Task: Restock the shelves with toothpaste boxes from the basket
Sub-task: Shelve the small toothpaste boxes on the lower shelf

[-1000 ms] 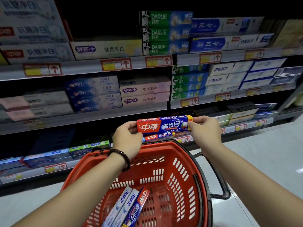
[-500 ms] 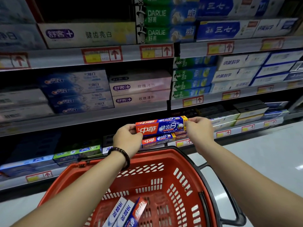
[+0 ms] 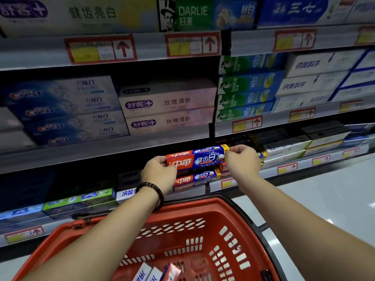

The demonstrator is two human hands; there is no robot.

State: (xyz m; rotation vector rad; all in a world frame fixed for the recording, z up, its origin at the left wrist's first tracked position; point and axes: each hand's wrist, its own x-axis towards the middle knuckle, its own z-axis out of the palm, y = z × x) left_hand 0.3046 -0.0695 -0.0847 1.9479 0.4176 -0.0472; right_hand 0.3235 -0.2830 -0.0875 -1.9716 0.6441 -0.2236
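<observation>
Over the basket (image 3: 203,206), at the low shelf (image 3: 304,166), my left grip (image 3: 160,172) and right grip (image 3: 242,162) each pinch one end of the toothpaste box (image 3: 199,159); long axis runs left-right, just above a matching box (image 3: 195,177), slot straight ahead.

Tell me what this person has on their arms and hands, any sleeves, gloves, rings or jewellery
The left hand and right hand are ungloved, with no rings that I can see, and no sleeves show on either arm. The only thing worn is a dark beaded bracelet round the left wrist.
</observation>
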